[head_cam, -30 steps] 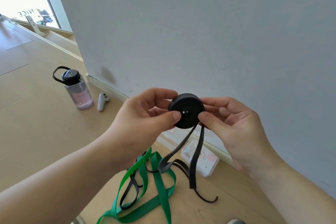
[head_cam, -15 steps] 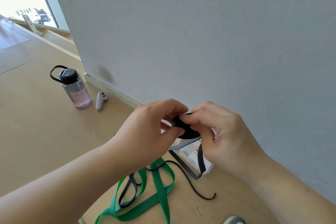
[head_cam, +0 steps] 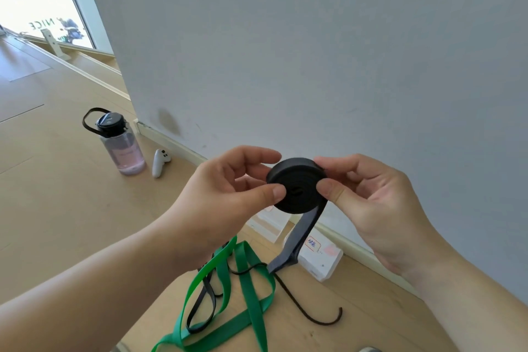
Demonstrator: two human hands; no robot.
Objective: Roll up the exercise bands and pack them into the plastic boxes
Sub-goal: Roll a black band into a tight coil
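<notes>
In frame: two hands, one black band (head_cam: 297,186), one green band (head_cam: 251,294), two boxes (head_cam: 324,261), one bottle (head_cam: 123,148), one controller (head_cam: 160,163). The left hand (head_cam: 228,188) and right hand (head_cam: 371,197) are raised at frame centre, each pinching one side of the black band's rolled coil between thumb and curled fingers. The unrolled tail hangs to the floor (head_cam: 57,208) at lower centre, crossing the loose green band, with the boxes just beside it at the wall base.
</notes>
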